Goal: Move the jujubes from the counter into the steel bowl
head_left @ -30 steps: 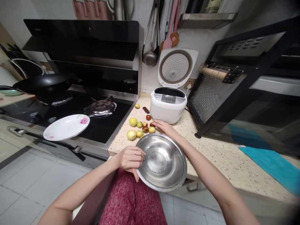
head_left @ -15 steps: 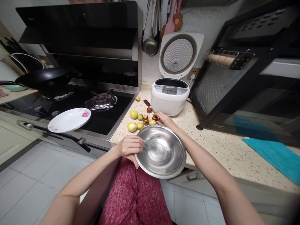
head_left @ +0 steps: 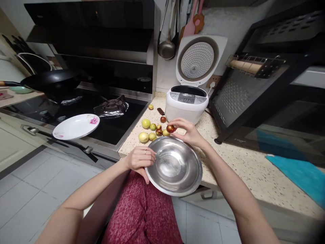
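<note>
My left hand (head_left: pixel 141 160) grips the left rim of a shiny metal bowl (head_left: pixel 175 166), which is tilted at the counter's front edge above my lap. Nothing lies in the bowl. Just above its far rim, my right hand (head_left: pixel 186 131) pinches a dark red jujube (head_left: pixel 170 128) between thumb and fingers. Beyond the bowl, several yellow-green fruits (head_left: pixel 146 123) and a few reddish brown ones (head_left: pixel 158 132) lie on the speckled counter. A white rice cooker (head_left: pixel 186 105) with its lid up stands behind them.
A flowered white plate (head_left: pixel 76 127) sits at the stove's front edge, left of the bowl. Farther back is a black wok (head_left: pixel 50 81). A dark oven (head_left: pixel 254 101) and a blue cloth (head_left: pixel 299 176) are on the right. Ladles (head_left: pixel 167 50) hang behind.
My right hand has lifted the red jujube off the counter and brought it toward the bowl's far rim. My left hand keeps its hold on the bowl.
</note>
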Demonstrator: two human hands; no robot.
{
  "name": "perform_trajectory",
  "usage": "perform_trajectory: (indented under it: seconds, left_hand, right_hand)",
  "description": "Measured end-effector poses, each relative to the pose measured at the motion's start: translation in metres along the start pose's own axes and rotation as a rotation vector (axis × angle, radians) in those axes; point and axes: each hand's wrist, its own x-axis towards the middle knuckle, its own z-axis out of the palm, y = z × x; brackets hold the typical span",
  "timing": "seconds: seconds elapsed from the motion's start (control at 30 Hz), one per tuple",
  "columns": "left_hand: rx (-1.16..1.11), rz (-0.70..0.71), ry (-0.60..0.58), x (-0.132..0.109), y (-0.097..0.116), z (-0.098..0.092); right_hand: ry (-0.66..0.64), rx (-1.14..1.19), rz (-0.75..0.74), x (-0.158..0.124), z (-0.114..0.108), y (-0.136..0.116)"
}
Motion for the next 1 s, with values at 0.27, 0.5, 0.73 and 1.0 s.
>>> perform_trajectory:
  seconds: [0.27,0.5,0.73,1.0]
  left_hand:
    - [0.027,-0.008,-0.01,-0.006,0.0,0.0]
    - [0.07,-0.006,-0.027,-0.007,-0.001,-0.001]
    - [0.03,-0.005,0.0,-0.006,-0.003,0.0]
    - [-0.03,-0.001,-0.014,-0.007,-0.004,0.0]
  right_hand:
    - [-0.484,0.125,0.021,-0.001,0.017,-0.02]
    - [-0.596,0.101,0.045,-0.004,0.024,-0.019]
    - [-0.628,0.114,0.067,-0.002,0.021,-0.025]
    - [0.016,0.077,0.134,-0.001,0.012,0.002]
